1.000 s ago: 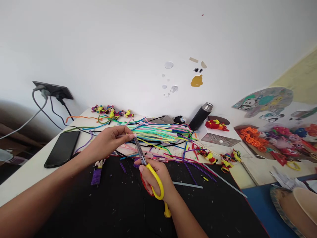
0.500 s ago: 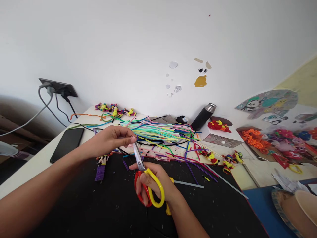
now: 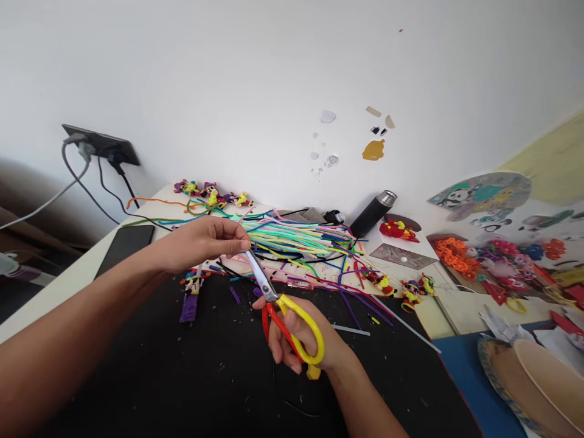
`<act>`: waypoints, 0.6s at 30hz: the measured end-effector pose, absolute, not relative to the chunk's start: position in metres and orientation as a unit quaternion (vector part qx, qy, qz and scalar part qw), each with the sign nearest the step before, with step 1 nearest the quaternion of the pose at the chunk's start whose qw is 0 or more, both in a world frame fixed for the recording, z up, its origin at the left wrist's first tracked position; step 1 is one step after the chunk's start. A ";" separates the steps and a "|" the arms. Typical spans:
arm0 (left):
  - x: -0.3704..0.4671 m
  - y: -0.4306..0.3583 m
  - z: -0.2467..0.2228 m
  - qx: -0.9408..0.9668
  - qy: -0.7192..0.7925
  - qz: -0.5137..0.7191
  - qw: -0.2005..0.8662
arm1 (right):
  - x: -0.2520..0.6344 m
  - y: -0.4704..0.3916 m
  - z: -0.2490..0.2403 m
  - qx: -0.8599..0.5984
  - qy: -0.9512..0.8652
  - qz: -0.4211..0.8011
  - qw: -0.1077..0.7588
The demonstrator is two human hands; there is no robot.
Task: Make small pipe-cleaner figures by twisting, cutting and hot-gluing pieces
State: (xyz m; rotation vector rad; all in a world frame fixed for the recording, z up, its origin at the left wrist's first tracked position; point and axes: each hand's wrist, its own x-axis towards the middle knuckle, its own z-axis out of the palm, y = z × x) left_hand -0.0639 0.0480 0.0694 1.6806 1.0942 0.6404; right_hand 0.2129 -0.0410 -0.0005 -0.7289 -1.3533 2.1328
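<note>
Has shifted red-and-yellow-handled scissors [image 3: 270,295] slightly rightward, gripping them in right hand [image 3: 297,327], while pinching narrowly with left hand [image 3: 212,244] beside blade tips [image 3: 250,257], on what cannot tell.

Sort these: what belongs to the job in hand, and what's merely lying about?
Job, apparently:
red-and-yellow-handled metal scissors, in the right hand
multicoloured slender pipe cleaners, heaped behind

Lying about:
black rectangular phone
black cylindrical flask with silver top
</note>
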 end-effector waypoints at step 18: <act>-0.104 0.057 0.054 0.552 0.491 0.388 0.552 | 0.228 -0.105 -0.006 -0.288 -0.461 0.831 0.120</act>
